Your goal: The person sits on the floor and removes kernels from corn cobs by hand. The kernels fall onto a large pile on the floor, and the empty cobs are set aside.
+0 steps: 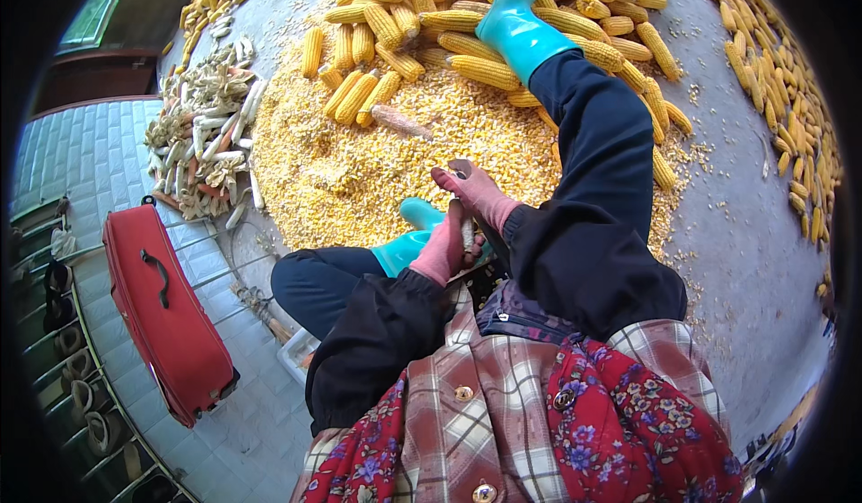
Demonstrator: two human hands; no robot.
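My left hand (439, 250), in a pink glove with dark, worn fingertips, is closed around a pale, mostly bare corn cob (467, 232) in front of my lap. Just above the cob's upper end is my right hand (477, 192), in a matching glove. Its fingers point left and look bent; whether anything is in them is hidden. Loose corn kernels (337, 173) form a wide heap on the floor beyond both hands. On that heap lies a reddish stripped cob (402, 121), beside several yellow ears (357, 98).
My turquoise rubber boots (522, 25) rest among ears and kernels. A pile of corn ears (586, 5) lies ahead, more ears (774, 86) at right. Bare cobs and husks (205, 136) are heaped at left, near a red suitcase (168, 308) and a shoe rack (84, 395).
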